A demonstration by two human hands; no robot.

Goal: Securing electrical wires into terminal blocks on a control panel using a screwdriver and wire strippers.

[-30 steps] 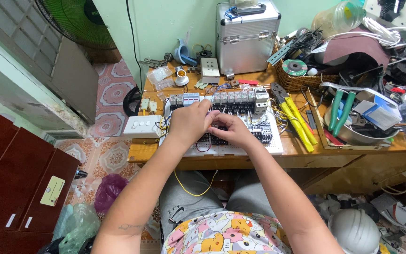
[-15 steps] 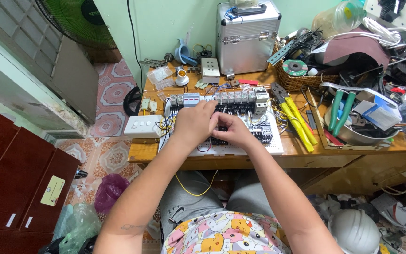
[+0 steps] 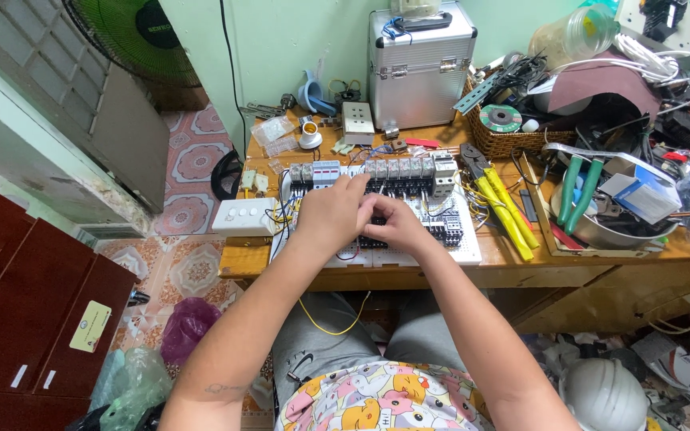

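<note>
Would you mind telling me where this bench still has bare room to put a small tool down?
Bare wood shows between the white switch plate and the bench's front edge, and behind the wiring board near the metal case. Right of the yellow-handled pliers it is crowded.

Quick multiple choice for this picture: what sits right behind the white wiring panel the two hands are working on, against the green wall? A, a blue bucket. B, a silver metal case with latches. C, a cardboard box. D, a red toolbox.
B: a silver metal case with latches stands against the wall at the back of the desk, behind the white wiring panel where the left hand and right hand rest together.
</note>
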